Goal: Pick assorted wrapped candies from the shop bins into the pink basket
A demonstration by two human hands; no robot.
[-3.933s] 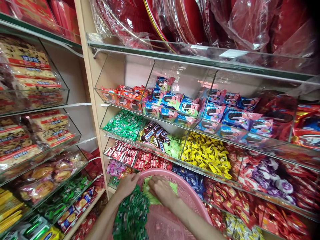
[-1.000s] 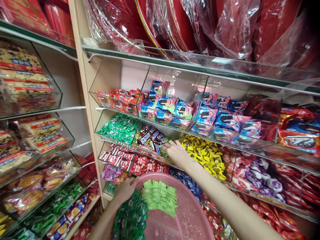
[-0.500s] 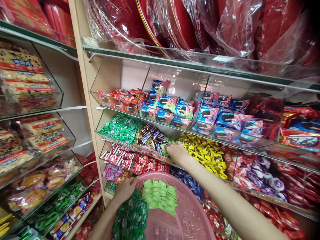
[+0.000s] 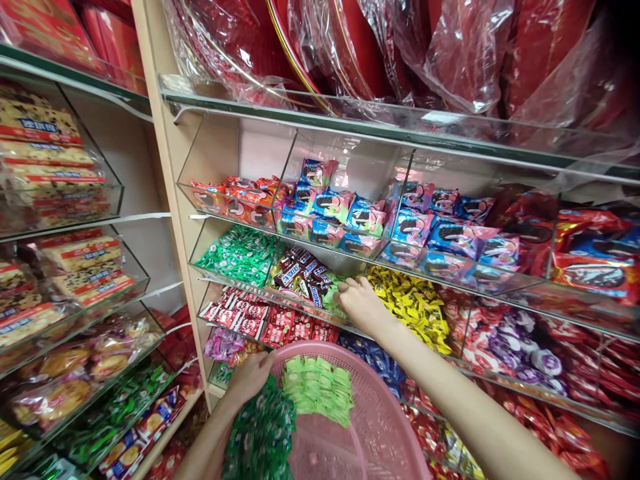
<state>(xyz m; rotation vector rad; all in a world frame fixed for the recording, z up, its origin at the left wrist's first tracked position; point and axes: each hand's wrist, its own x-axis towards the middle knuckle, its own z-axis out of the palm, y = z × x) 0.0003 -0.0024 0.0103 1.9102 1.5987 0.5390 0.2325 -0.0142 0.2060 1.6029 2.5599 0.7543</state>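
Candies [image 4: 329, 300] and cookies [image 4: 453, 235] are filling rows of clear bins [image 4: 367, 179], and packed cakes [image 4: 93, 259] are lining one side, suggesting a snack shop.

Clock centre: the middle of the view.
Glass shelf [image 4: 300, 110]: at 12 o'clock, bearing red goods in clear plastic [image 4: 340, 47].
Upper bin row [image 4: 330, 250]: orange packets [image 4: 240, 200] toward 9, blue-and-pink cookie packets [image 4: 455, 237] reaching to 3.
Middle bin row [image 4: 310, 308]: green-wrapped sweets [image 4: 237, 257] at 9; Snickers bars [image 4: 295, 270] and light-green packets [image 4: 333, 303] share one compartment at 6; yellow sweets [image 4: 413, 310] at 4.
Next row down: red-and-white packets [image 4: 235, 310] at 8.
Left shelving [image 4: 65, 233]: cream-coloured packs [image 4: 93, 263] at 9, bagged buns [image 4: 60, 363] at 8.
Pink basket [image 4: 390, 427]: at 6, carrying a light-green stack [image 4: 317, 390].
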